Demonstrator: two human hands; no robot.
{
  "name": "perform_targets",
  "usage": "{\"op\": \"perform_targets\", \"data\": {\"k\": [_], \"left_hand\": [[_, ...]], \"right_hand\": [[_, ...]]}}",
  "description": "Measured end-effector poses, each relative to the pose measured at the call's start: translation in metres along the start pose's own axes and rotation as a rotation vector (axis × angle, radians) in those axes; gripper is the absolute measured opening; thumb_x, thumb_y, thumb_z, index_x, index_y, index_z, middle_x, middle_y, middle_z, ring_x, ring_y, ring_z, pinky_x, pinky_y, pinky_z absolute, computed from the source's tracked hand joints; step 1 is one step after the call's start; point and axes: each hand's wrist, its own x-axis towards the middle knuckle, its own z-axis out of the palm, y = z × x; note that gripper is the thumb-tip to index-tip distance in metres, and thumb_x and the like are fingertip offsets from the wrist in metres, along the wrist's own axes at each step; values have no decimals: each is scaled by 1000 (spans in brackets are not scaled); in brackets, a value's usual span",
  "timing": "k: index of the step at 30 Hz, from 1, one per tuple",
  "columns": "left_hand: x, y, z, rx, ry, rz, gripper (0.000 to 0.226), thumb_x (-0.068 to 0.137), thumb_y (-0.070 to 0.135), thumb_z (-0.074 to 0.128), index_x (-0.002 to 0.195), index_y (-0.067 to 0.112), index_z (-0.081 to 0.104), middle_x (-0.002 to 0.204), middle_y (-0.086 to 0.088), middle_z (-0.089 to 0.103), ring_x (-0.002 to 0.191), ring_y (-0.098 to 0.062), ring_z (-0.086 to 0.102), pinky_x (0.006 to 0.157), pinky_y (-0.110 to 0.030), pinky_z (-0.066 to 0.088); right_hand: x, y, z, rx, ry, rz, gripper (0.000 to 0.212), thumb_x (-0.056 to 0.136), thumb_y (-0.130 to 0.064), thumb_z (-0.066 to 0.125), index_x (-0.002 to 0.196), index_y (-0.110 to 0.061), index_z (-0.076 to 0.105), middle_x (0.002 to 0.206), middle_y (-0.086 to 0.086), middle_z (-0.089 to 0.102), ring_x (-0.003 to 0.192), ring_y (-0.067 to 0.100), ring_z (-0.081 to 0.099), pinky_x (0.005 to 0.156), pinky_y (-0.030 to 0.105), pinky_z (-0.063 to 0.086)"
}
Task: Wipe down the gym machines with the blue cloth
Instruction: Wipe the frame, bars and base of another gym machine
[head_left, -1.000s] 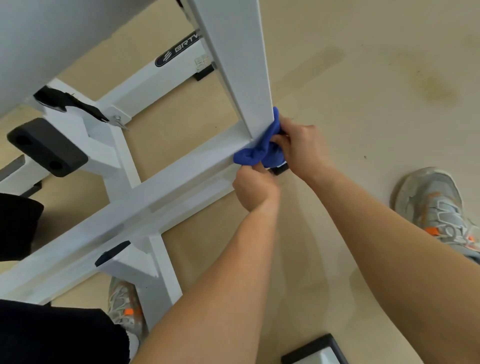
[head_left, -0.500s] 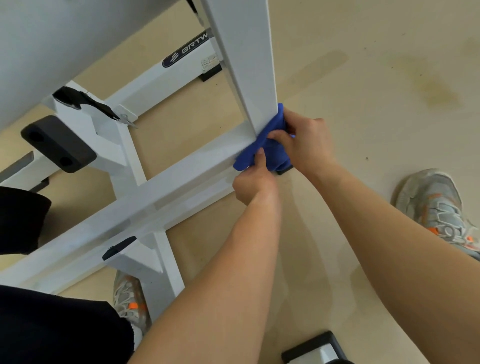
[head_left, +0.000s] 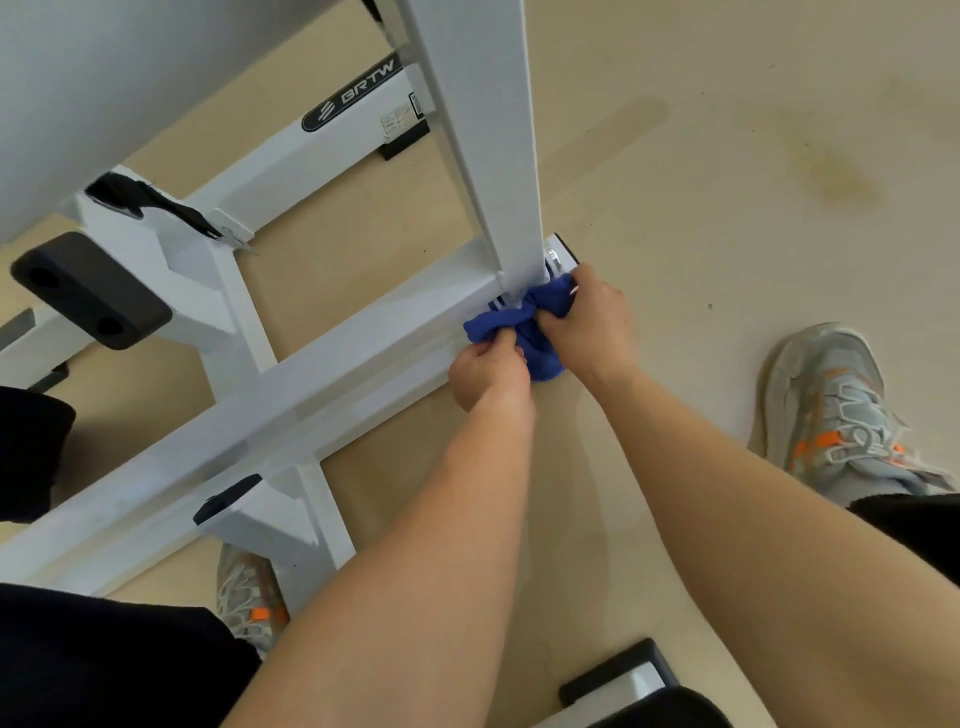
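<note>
At the end of the long white metal floor bar (head_left: 332, 364), right where the white upright post (head_left: 488, 130) joins it, you have one bunched blue cloth (head_left: 540, 332) pressed against the joint. Both your hands are on it, two in all. Your left hand (head_left: 488, 374) pinches the cloth's left end between curled fingers and thumb, and your right hand (head_left: 592, 322) is wrapped round the thicker wad just beside it; the two hands nearly touch. Your right fingertips are buried in the fabric, so you cannot see how they lie.

On the beige floor (head_left: 727, 208) you can count two grey sneakers with orange marks: the right one (head_left: 831, 405) stands well apart from the bar, its heel covered by dark clothing, while the left one (head_left: 249, 597) is largely hidden behind a short white leg of the frame. One black oval label reading BRTW (head_left: 353, 98) sits on the far cross bar; the small sticker beside it is too fine to read. One black rubber block with two holes (head_left: 91, 291) is fixed near the left edge. The post runs out of view at the top, and one black-rimmed white piece (head_left: 618, 675) is cut off at the bottom edge
</note>
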Motion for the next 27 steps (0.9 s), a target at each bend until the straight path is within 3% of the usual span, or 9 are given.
{"op": "perform_targets", "data": {"k": [3, 7, 11, 15, 18, 22, 24, 25, 27], "left_hand": [[-9, -15, -38, 169, -34, -1, 15, 78, 29, 69, 67, 19, 65, 68, 2, 70, 60, -18, 64, 59, -24, 48], [-11, -31, -89, 274, -55, 50, 15, 81, 29, 67, 72, 19, 63, 74, 1, 70, 66, -18, 65, 53, -22, 42], [-6, -24, -115, 222, -64, -22, 10, 83, 27, 65, 74, 21, 65, 73, 1, 71, 67, -19, 66, 63, -27, 50], [5, -13, -115, 80, -76, -149, 13, 80, 21, 66, 69, 16, 64, 51, 5, 63, 53, -17, 59, 61, -27, 51], [16, -6, -105, 36, -78, -140, 18, 82, 22, 68, 66, 14, 64, 49, 6, 64, 49, -15, 59, 59, -27, 50], [27, 2, -89, -95, -129, -50, 20, 95, 22, 56, 78, 15, 65, 73, -2, 73, 65, -18, 71, 62, -31, 57], [29, -1, -85, 17, -102, 95, 18, 96, 18, 48, 90, 15, 65, 89, -2, 72, 81, -21, 70, 75, -36, 57], [28, -4, -86, 169, -77, 223, 19, 96, 17, 47, 102, 16, 65, 100, -1, 70, 92, -21, 67, 84, -36, 54], [25, -15, -90, 506, -76, 547, 34, 95, 13, 47, 128, 15, 57, 125, -4, 59, 112, -22, 55, 96, -35, 45]], "right_hand": [[-42, 4, 4, 110, -94, 152, 24, 80, -34, 65, 101, -24, 57, 85, -6, 67, 78, 20, 65, 65, 34, 52], [-83, -2, 14, 216, -208, 185, 20, 79, -36, 72, 94, -27, 64, 79, -9, 68, 75, 13, 67, 60, 27, 48], [-102, -19, 29, 385, -114, 283, 23, 78, -35, 79, 79, -23, 60, 72, -8, 67, 68, 9, 66, 57, 26, 50], [-94, -37, 47, 422, -90, 330, 17, 83, -26, 74, 83, -22, 58, 78, -4, 66, 73, 13, 64, 56, 24, 47], [-73, -47, 57, 457, -34, 373, 20, 83, -23, 71, 89, -14, 54, 84, 3, 68, 75, 16, 65, 53, 23, 43], [-49, -53, 62, 601, 14, 412, 23, 81, -23, 72, 81, -13, 51, 76, 4, 62, 64, 15, 60, 57, 25, 49], [-49, -55, 69, 604, 6, 349, 13, 83, -18, 68, 79, -17, 56, 76, -5, 63, 66, 9, 59, 66, 25, 50], [-53, -55, 72, 547, -28, 281, 6, 85, -15, 64, 88, -19, 63, 85, -9, 66, 77, 5, 62, 75, 25, 51], [-63, -48, 77, 334, -121, 95, 39, 85, -8, 52, 121, -18, 65, 121, -5, 65, 112, 10, 59, 97, 31, 49]]}}
